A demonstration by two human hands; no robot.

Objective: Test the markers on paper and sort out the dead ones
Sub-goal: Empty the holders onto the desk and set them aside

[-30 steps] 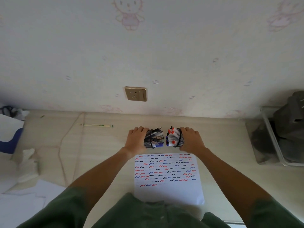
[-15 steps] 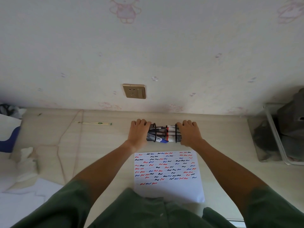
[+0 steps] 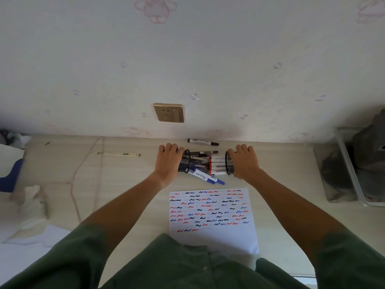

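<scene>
Lying crosswise between tipped cups (image 3: 186,162), markers (image 3: 208,163) point left-right.

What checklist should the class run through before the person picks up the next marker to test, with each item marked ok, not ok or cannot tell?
1. Left hand free to pick: not ok, it grips the left mesh cup, tipped on its side.
2. Right hand free: not ok, it grips the right mesh cup, also tipped.
3. Markers reachable: ok, the spilled markers lie on the table between the cups.
4. Strays accounted for: not ok, a black marker lies apart near the wall.
5. Room left on the paper: ok, the bottom is blank.
6. Dead markers separated: cannot tell.
</scene>
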